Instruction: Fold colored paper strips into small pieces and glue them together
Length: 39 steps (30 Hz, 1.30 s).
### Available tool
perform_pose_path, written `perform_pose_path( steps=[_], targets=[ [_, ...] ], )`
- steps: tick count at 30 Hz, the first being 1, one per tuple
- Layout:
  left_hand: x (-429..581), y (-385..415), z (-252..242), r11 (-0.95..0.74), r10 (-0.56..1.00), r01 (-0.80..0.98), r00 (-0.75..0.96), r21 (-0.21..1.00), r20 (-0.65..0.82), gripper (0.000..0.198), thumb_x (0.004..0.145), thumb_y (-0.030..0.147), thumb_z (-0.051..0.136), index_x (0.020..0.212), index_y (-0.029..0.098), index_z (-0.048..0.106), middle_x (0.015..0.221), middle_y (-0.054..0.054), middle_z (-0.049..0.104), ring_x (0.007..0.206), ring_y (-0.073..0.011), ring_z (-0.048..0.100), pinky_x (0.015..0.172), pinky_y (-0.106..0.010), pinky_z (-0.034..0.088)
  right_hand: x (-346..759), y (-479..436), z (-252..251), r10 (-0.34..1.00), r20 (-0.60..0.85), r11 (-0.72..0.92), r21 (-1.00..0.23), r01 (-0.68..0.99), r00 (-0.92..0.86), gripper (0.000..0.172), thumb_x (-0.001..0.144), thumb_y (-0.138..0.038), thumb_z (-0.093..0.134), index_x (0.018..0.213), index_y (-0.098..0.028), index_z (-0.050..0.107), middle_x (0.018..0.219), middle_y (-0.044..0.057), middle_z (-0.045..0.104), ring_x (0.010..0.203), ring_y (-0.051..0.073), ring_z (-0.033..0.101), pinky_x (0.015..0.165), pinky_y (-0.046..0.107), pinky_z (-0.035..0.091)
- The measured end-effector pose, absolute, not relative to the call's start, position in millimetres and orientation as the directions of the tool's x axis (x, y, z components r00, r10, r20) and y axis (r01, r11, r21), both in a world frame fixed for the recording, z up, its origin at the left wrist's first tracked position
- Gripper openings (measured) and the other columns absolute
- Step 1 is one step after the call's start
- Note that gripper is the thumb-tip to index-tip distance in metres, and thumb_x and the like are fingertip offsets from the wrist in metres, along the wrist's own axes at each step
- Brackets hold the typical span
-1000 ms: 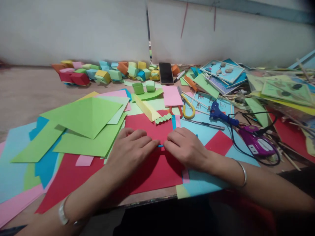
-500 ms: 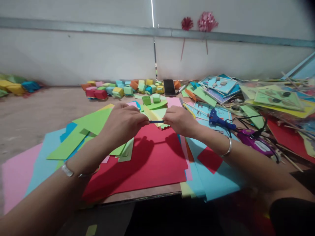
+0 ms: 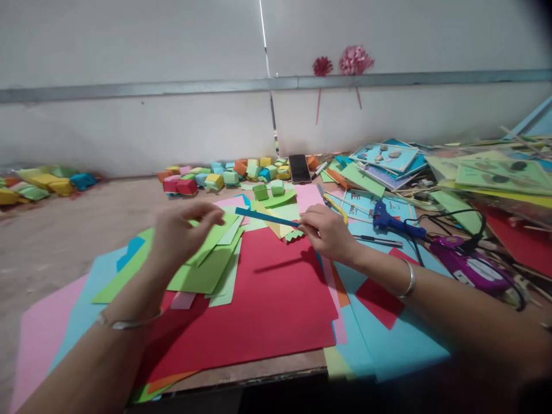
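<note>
The right hand (image 3: 326, 231) pinches the right end of the blue strip (image 3: 267, 217) above the red sheet (image 3: 284, 305); the left hand (image 3: 183, 233), loosely curled, holds nothing. The strip appears folded narrow, not yet attached. Paper blocks (image 3: 214, 181) line the far desk (image 3: 123, 204).

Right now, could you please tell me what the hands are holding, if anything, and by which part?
The right hand pinches a thin blue strip by its right end; the left hand holds nothing.
</note>
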<state>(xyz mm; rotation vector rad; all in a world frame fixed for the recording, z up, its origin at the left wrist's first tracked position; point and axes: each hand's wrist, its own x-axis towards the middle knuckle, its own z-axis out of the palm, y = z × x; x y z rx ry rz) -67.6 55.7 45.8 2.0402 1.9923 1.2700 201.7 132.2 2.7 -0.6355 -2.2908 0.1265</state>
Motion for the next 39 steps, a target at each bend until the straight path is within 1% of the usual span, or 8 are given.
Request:
perform_pose_path(
  steps=[5,9,14,22,28,33,37,39],
  targets=[
    [-5.4,47.1,17.5,-0.276,0.958,0.332,0.022,0.902,0.285,0.026,0.068,0.039,0.078,0.084,0.020,0.078,0.079,-0.005,0.076,0.069,-0.0182,0.066,0.065,-0.029,0.052,192.6,105.3,4.3,0.401,0.711,0.915,-0.277,0.294,-0.578,0.024,0.095,-0.019,0.047,0.078,-0.016,0.064,0.077,0.008,0.063,0.077,0.019,0.054,0.071,0.032,0.042],
    [4.6,41.0,18.0,-0.281,0.944,0.221,-0.110,0.934,0.310,0.022,0.069,0.042,0.079,0.066,0.021,0.077,0.068,-0.004,0.071,0.062,-0.0151,0.057,0.058,-0.027,0.047,188.9,97.5,4.4,0.397,0.688,0.917,-0.278,0.285,-0.607,0.024,0.096,-0.023,0.050,0.079,-0.016,0.066,0.080,0.009,0.066,0.078,0.020,0.056,0.072,0.033,0.043],
    [-22.8,49.1,21.4,-0.089,0.943,0.156,-0.304,0.984,0.134,0.027,0.064,0.043,0.083,0.058,0.018,0.076,0.061,-0.004,0.071,0.060,-0.0130,0.054,0.060,-0.025,0.043,191.0,105.7,3.7,0.505,0.627,0.861,-0.414,0.297,-0.592,0.021,0.091,-0.018,0.056,0.074,-0.016,0.066,0.072,0.005,0.064,0.074,0.017,0.057,0.069,0.029,0.042],
    [-33.8,65.0,14.0,-0.039,0.928,-0.090,-0.372,0.995,0.003,0.046,0.050,0.052,0.088,0.073,0.014,0.075,0.062,-0.003,0.068,0.060,-0.0123,0.058,0.056,-0.023,0.044,192.6,110.8,3.8,0.642,0.498,0.750,-0.566,0.342,-0.583,0.022,0.088,-0.017,0.056,0.070,-0.018,0.069,0.065,0.001,0.064,0.062,0.012,0.055,0.061,0.024,0.039],
    [-35.2,67.0,14.4,0.037,0.940,-0.210,-0.326,0.977,-0.105,0.042,0.048,0.041,0.092,0.069,0.012,0.070,0.059,0.000,0.064,0.055,-0.0075,0.056,0.048,-0.016,0.041,190.9,100.0,0.7,0.563,0.543,0.802,-0.541,0.253,-0.623,0.031,0.090,-0.021,0.056,0.059,-0.017,0.057,0.057,-0.001,0.054,0.055,0.011,0.047,0.056,0.025,0.037],
    [-30.5,61.5,12.4,0.130,0.959,-0.259,-0.213,0.957,-0.188,0.034,0.059,0.036,0.090,0.067,0.012,0.068,0.055,0.002,0.061,0.045,-0.0030,0.047,0.039,-0.013,0.034,195.1,98.5,3.4,0.322,0.548,0.783,-0.612,-0.108,-0.772,0.031,0.100,-0.028,0.045,0.080,-0.017,0.066,0.078,0.005,0.068,0.073,0.013,0.062,0.069,0.027,0.052],
    [-14.8,51.4,8.6,0.194,0.964,-0.300,-0.121,0.934,-0.239,0.036,0.053,0.035,0.094,0.069,0.013,0.070,0.054,0.002,0.062,0.047,-0.0037,0.051,0.042,-0.012,0.039,193.1,101.1,-5.5,0.378,0.667,0.837,-0.543,-0.071,-0.643,0.025,0.098,-0.018,0.049,0.119,-0.017,0.063,0.094,0.008,0.072,0.084,0.015,0.067,0.074,0.029,0.055],
    [-5.0,44.9,4.4,0.221,0.963,-0.322,-0.078,0.920,-0.259,0.038,0.051,0.034,0.095,0.073,0.014,0.071,0.059,0.001,0.065,0.050,-0.0053,0.056,0.045,-0.013,0.043,191.1,102.0,-11.1,0.309,0.735,0.905,-0.423,-0.051,-0.604,0.025,0.096,-0.015,0.052,0.118,-0.018,0.065,0.098,0.009,0.071,0.091,0.016,0.066,0.079,0.030,0.055]
  ],
)
